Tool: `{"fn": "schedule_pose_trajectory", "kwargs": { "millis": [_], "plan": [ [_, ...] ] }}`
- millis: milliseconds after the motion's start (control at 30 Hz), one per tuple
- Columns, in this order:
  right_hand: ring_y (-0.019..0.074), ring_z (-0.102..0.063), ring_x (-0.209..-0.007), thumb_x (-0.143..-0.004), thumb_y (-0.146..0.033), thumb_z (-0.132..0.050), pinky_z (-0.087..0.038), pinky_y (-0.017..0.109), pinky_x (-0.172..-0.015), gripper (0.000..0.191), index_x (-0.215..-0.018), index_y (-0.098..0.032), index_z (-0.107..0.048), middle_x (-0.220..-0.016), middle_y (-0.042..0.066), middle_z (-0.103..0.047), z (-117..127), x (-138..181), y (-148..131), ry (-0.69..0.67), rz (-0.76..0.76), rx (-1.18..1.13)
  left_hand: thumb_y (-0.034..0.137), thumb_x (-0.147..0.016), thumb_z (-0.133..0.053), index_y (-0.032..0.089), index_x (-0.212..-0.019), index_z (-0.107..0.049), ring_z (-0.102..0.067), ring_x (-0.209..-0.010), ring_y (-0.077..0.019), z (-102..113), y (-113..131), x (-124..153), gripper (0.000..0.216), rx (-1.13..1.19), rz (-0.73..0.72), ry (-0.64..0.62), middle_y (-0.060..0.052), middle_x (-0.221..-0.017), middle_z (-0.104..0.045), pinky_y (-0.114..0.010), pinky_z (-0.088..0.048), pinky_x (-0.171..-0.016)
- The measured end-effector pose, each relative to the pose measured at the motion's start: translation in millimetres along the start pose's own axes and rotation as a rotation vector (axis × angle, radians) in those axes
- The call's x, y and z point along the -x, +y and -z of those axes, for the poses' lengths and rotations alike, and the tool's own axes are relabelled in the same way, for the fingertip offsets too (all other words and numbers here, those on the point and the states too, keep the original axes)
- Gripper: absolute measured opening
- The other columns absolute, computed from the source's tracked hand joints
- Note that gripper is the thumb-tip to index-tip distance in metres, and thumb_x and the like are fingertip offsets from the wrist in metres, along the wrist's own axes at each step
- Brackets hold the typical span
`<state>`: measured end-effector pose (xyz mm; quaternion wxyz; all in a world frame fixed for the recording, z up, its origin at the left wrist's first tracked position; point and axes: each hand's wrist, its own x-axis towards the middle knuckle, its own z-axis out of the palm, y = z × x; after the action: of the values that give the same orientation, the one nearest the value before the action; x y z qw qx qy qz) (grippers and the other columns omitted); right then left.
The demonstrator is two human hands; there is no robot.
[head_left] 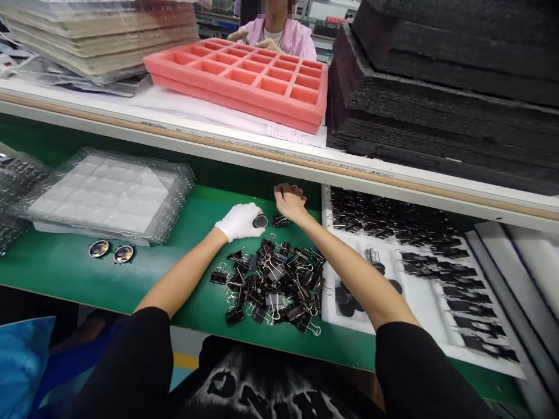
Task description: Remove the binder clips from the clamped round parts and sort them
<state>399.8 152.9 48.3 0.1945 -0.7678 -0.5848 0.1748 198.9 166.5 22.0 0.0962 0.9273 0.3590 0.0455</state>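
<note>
My left hand (240, 222), in a white glove, grips a small round dark part (261, 221) with a shiny rim between thumb and fingers. Just to its right, my bare right hand (290, 199) is raised with its fingers curled; whatever they may hold is hidden. Below that hand, a lone black binder clip (280, 220) lies on the green table. A heap of black binder clips (275, 279) with silver wire handles spreads between my forearms. Two shiny round parts (124, 254) rest farther left on the table.
Stacked clear plastic trays (174, 218) stand at the left. To the right, a white foam tray (393, 250) bears rows of clips and dark discs. A shelf edge (262, 154) crosses above, carrying a pink foam tray (305, 110) and black foam blocks (437, 110). A person sits beyond.
</note>
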Motion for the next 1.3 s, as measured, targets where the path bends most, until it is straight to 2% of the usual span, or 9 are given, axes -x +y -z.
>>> {"fn": "schedule_pose_trajectory", "kwargs": {
  "millis": [167, 300, 500, 900, 1000, 1100, 1167, 1200, 1300],
  "plan": [
    [0.0346, -0.030, -0.153, -0.109, -0.052, -0.029, -0.025, 0.064, -0.123, 0.050, -0.142, -0.027, -0.057, -0.155, 0.017, -0.044, -31, -8, 2, -0.031, -0.012, 0.027, 0.048, -0.084, -0.069, 0.019, -0.113, -0.074, -0.073, -0.097, -0.0309, -7, 1, -1, 0.042, 0.020, -0.008, 0.024, -0.011, -0.107, -0.074, -0.041, -0.051, -0.083],
    [0.0297, -0.014, -0.161, -0.109, -0.052, -0.021, -0.015, 0.064, -0.128, 0.053, -0.143, -0.029, -0.054, -0.165, 0.015, -0.031, -39, -12, 18, -0.005, -0.022, -0.020, 0.050, -0.085, -0.068, 0.018, -0.116, -0.074, -0.073, -0.096, -0.0309, -12, 2, -4, 0.044, 0.019, -0.026, 0.021, -0.011, -0.107, -0.074, -0.041, -0.050, -0.082],
    [0.0258, -0.016, -0.161, -0.108, -0.053, -0.010, -0.012, 0.059, -0.130, 0.059, -0.142, -0.030, -0.052, -0.162, 0.013, -0.034, -42, -15, 35, -0.009, -0.066, -0.110, 0.048, -0.084, -0.068, 0.019, -0.113, -0.074, -0.072, -0.092, -0.0297, -15, 12, -14, 0.042, 0.024, -0.020, 0.016, -0.010, -0.105, -0.073, -0.040, -0.049, -0.080],
    [0.0286, -0.018, -0.160, -0.108, -0.051, -0.016, -0.013, 0.061, -0.129, 0.052, -0.136, -0.029, -0.054, -0.161, 0.014, -0.036, -44, -13, 31, 0.059, -0.113, -0.157, 0.052, -0.085, -0.070, 0.021, -0.121, -0.073, -0.072, -0.098, -0.0298, -20, 16, -22, 0.048, 0.057, -0.021, 0.021, -0.009, -0.112, -0.076, -0.040, -0.048, -0.086],
    [0.0291, -0.023, -0.159, -0.109, -0.048, -0.019, -0.017, 0.060, -0.128, 0.049, -0.134, -0.029, -0.056, -0.158, 0.014, -0.040, -42, -11, 25, 0.087, -0.119, -0.170, 0.053, -0.084, -0.070, 0.020, -0.118, -0.074, -0.073, -0.098, -0.0305, -17, 20, -22, 0.047, 0.046, -0.009, 0.025, -0.010, -0.110, -0.075, -0.040, -0.049, -0.085],
    [0.0306, -0.030, -0.156, -0.109, -0.044, -0.019, -0.024, 0.060, -0.126, 0.050, -0.135, -0.029, -0.059, -0.155, 0.014, -0.044, -26, -8, 24, 0.147, -0.150, -0.224, 0.050, -0.084, -0.069, 0.020, -0.116, -0.073, -0.073, -0.098, -0.0301, -13, 25, -19, 0.044, 0.020, 0.034, 0.021, -0.010, -0.109, -0.074, -0.039, -0.050, -0.084],
    [0.0320, -0.042, -0.147, -0.109, -0.044, -0.025, -0.033, 0.060, -0.121, 0.047, -0.132, -0.029, -0.063, -0.146, 0.013, -0.054, -6, -1, 32, 0.142, -0.038, -0.255, 0.054, -0.086, -0.068, 0.019, -0.112, -0.073, -0.073, -0.097, -0.0309, -9, 25, -14, 0.044, -0.017, 0.074, 0.016, -0.011, -0.107, -0.074, -0.041, -0.050, -0.085],
    [0.0318, -0.049, -0.140, -0.107, -0.042, -0.032, -0.038, 0.059, -0.118, 0.042, -0.130, -0.029, -0.066, -0.139, 0.012, -0.060, 5, 4, 38, 0.076, 0.096, -0.257, 0.059, -0.086, -0.067, 0.018, -0.110, -0.073, -0.072, -0.097, -0.0319, -7, 23, -11, 0.048, -0.034, 0.089, 0.010, -0.012, -0.106, -0.073, -0.042, -0.050, -0.086],
    [0.0284, -0.062, -0.121, -0.097, -0.026, -0.054, -0.045, 0.053, -0.113, 0.031, -0.120, -0.028, -0.074, -0.119, 0.007, -0.071, 35, 28, 58, -0.320, 0.567, -0.180, 0.074, -0.083, -0.066, 0.016, -0.128, -0.069, -0.070, -0.107, -0.0357, 1, 13, -3, 0.073, -0.043, 0.067, 0.024, -0.016, -0.122, -0.071, -0.045, -0.050, -0.091]
  ]
}}
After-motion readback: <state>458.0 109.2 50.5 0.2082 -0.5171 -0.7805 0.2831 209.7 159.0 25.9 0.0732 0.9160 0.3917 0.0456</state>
